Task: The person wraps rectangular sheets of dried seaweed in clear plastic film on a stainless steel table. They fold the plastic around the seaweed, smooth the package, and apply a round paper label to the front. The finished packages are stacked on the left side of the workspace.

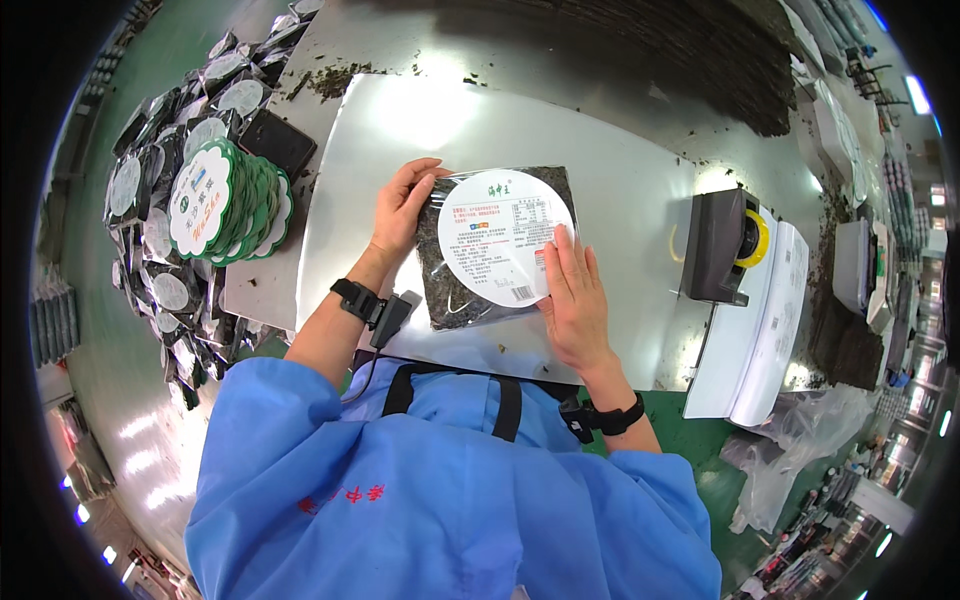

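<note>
A square pack of dried seaweed in clear film [436, 281] lies on the white board [630, 180] before me. On top of the pack sits a round white printed label [487, 225]. My left hand [407, 206] holds the pack by its upper left corner, thumb on the film and fingers at the edge. My right hand [576, 300] rests on the label's right edge with fingers extended and close together; its thumb is by the pack's lower right side.
Scalloped green-and-white cards [225, 202] are stacked at left, beside a black phone [277, 145] and piled wrapped packs [169, 289]. At right stand a tape dispenser [716, 247] and white label sheets [772, 322]. Dark seaweed sheets [697, 52] lie across the far side.
</note>
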A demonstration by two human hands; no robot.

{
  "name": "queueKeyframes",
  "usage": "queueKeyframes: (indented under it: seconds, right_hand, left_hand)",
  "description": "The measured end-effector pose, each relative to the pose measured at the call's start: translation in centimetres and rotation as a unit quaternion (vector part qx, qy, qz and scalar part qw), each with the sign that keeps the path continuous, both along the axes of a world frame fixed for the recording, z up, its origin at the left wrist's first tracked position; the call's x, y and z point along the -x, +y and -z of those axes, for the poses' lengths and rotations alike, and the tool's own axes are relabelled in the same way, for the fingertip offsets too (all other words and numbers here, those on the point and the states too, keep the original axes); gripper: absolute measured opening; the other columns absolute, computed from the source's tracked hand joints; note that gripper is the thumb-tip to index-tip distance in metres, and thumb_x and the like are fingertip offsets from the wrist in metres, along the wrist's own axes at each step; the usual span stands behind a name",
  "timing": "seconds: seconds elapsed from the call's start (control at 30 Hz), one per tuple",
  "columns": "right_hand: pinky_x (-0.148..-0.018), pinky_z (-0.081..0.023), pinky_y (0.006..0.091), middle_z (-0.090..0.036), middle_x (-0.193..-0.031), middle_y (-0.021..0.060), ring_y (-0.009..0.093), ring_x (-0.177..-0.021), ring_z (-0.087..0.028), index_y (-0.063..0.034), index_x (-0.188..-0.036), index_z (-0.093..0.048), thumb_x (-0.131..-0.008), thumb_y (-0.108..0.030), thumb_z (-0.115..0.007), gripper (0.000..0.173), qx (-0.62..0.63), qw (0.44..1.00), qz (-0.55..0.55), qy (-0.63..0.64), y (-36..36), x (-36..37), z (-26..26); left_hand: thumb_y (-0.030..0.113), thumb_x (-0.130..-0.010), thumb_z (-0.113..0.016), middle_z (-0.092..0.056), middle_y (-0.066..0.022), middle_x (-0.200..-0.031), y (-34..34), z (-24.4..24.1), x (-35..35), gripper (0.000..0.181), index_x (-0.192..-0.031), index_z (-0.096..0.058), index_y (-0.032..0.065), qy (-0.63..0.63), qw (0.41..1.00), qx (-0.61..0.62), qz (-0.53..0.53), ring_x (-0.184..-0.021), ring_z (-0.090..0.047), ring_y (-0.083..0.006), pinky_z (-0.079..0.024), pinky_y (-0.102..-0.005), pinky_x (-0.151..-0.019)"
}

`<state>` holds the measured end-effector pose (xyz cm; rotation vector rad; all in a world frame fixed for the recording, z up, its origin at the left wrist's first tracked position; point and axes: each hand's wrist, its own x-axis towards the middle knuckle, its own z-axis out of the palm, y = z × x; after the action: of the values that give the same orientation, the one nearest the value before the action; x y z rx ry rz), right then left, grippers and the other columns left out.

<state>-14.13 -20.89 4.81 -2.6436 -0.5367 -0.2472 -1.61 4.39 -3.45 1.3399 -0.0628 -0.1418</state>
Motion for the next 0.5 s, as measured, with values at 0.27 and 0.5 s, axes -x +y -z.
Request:
queueKeyframes:
  seconds: [0.27, 0.5]
  right_hand:
    - [-0.111, -0.034, 0.0522, -0.035, -0.153, 0.0189, 0.036, -0.138, -0.039, 0.0044, -0.139, -0.045, -0.076, -0.010, -0.072, 0.070, 0.046, 0.999, -0.023, 0.017, -0.3, -0.3, 0.0]
    - [-0.115, -0.026, 0.0529, -0.034, -0.153, 0.0192, 0.039, -0.142, -0.030, 0.0046, -0.139, -0.044, -0.084, -0.027, -0.068, 0.068, 0.118, 0.991, -0.037, 0.048, 0.0, -1.3, 0.3]
  left_hand:
    - [0.016, -0.100, -0.053, -0.069, -0.0102, -0.111, 0.3, 1.4, 0.0, 0.030, -0.122, -0.058, -0.0028, -0.014, 1.000, -0.010, -0.007, -0.098, -0.062, -0.0144, -0.049, -0.0276, -0.088]
    - [0.015, -0.100, -0.052, -0.070, -0.0101, -0.109, 0.0, 0.8, -0.1, 0.029, -0.122, -0.057, -0.0029, -0.009, 1.000, -0.026, -0.008, -0.097, -0.063, -0.0145, -0.050, -0.0274, -0.087]
